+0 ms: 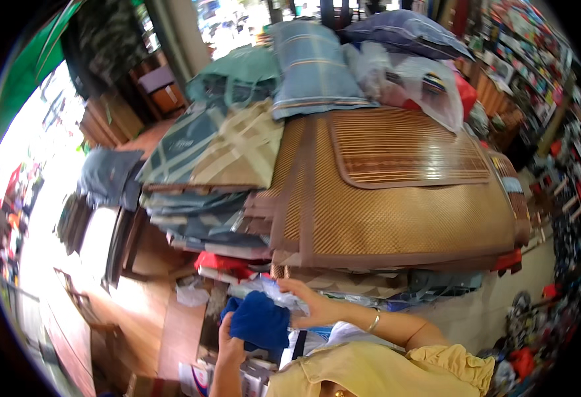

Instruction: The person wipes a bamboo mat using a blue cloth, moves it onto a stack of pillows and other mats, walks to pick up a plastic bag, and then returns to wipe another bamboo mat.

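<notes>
A bundle of deep blue cloth (261, 323) is held low in front of me, folded or bunched up. My left hand (229, 340) grips its left side, the thumb lying along the edge. On the other side, my right hand (312, 306) has its fingers closed on a thin, clear plastic bag (290, 301) right behind the cloth. Whether the cloth is partly inside this bag I cannot tell. The fingertips of both hands are partly hidden. A bracelet circles my right wrist.
Woven mats (403, 221) are piled ahead, with a plaid pillow (317, 66) on top. Left of them rises a stack of packaged textiles (217, 149). Below lie a red package (227, 264) and a crumpled clear bag (192, 294). Crowded shelves (529, 59) line the far right.
</notes>
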A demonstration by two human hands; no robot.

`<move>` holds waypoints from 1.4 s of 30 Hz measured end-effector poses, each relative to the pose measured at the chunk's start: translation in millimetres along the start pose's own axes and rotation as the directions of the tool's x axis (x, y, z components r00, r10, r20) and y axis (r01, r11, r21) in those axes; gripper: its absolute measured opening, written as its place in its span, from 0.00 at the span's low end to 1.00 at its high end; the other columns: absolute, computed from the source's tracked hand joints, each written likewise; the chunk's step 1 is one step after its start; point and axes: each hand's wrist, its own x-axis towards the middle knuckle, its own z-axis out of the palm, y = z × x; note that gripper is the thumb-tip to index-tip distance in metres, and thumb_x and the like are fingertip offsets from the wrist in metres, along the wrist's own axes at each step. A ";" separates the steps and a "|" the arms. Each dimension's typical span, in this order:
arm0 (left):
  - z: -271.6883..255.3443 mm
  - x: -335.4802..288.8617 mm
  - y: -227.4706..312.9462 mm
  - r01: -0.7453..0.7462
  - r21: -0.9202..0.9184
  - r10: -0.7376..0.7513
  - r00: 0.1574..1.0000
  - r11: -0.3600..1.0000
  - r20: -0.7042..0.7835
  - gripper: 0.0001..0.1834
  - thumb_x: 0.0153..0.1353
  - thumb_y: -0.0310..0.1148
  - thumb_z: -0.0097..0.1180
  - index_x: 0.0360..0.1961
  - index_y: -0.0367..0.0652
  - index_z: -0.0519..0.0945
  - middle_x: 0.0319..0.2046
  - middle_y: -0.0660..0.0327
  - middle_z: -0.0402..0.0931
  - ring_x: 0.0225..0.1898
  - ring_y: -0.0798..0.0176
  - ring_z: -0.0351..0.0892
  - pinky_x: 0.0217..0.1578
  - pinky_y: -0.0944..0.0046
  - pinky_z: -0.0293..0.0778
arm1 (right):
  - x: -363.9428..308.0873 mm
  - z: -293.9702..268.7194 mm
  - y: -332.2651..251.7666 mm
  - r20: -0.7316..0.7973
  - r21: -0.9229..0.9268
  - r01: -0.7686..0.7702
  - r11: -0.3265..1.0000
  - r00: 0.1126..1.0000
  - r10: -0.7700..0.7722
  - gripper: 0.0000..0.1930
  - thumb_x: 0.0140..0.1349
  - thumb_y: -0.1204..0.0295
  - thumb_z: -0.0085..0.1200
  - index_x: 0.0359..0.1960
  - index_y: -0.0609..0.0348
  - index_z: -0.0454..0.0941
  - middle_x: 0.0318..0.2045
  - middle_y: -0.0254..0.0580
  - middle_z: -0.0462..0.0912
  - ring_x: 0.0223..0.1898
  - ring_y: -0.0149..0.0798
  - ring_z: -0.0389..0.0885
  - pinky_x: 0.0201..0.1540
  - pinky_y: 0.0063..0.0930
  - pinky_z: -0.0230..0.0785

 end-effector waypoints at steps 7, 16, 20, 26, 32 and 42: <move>201.0 48.8 58.8 -0.065 -0.236 0.214 0.693 0.970 0.689 0.54 0.48 0.41 0.74 0.70 0.38 0.53 0.65 0.49 0.60 0.68 0.53 0.58 0.66 0.52 0.54 | -45.9 -105.3 -83.5 -0.494 -0.115 0.156 0.981 0.848 -0.193 0.46 0.48 0.77 0.68 0.69 0.60 0.54 0.64 0.50 0.62 0.65 0.43 0.63 0.66 0.37 0.57; 285.4 280.0 -20.1 0.503 -0.340 -0.301 0.812 0.795 0.499 0.34 0.68 0.34 0.50 0.70 0.41 0.49 0.66 0.43 0.57 0.65 0.44 0.62 0.65 0.43 0.61 | -117.9 -383.3 -135.3 -0.693 -0.635 -0.346 0.690 0.649 -0.313 0.41 0.49 0.73 0.62 0.67 0.63 0.58 0.60 0.52 0.70 0.61 0.45 0.69 0.64 0.35 0.60; 365.0 266.3 -15.2 0.314 0.075 -0.314 0.841 0.947 0.441 0.24 0.70 0.27 0.43 0.65 0.38 0.55 0.63 0.47 0.61 0.58 0.51 0.72 0.52 0.45 0.77 | -194.1 -477.8 -11.9 -0.907 -0.422 -0.875 0.239 0.410 -0.099 0.48 0.51 0.42 0.62 0.70 0.49 0.56 0.65 0.58 0.63 0.66 0.57 0.62 0.66 0.49 0.53; 325.1 253.0 8.9 0.129 0.390 -0.290 0.875 0.912 0.389 0.25 0.67 0.21 0.42 0.63 0.45 0.53 0.61 0.50 0.60 0.54 0.50 0.71 0.36 0.55 0.83 | -77.8 -435.1 -7.8 -0.689 -0.705 -0.629 0.327 0.718 -0.102 0.45 0.45 0.40 0.65 0.66 0.39 0.65 0.66 0.61 0.60 0.66 0.61 0.60 0.65 0.63 0.48; 196.0 224.2 39.5 0.151 0.412 -0.334 0.844 0.899 0.420 0.31 0.61 0.20 0.46 0.65 0.46 0.54 0.57 0.53 0.68 0.51 0.51 0.76 0.30 0.57 0.84 | 30.7 -251.2 -40.3 -0.125 -0.895 -0.064 0.442 0.986 -0.112 0.30 0.46 0.57 0.65 0.55 0.41 0.75 0.67 0.47 0.62 0.67 0.54 0.60 0.63 0.63 0.53; 156.4 227.9 30.8 0.010 0.354 -0.221 0.797 0.935 0.562 0.45 0.60 0.13 0.46 0.72 0.48 0.38 0.60 0.48 0.64 0.50 0.53 0.78 0.29 0.63 0.86 | -185.4 -425.5 -14.6 -0.956 -0.220 -0.958 0.184 0.174 -0.237 0.25 0.43 0.76 0.64 0.49 0.51 0.80 0.63 0.49 0.69 0.62 0.53 0.69 0.62 0.43 0.65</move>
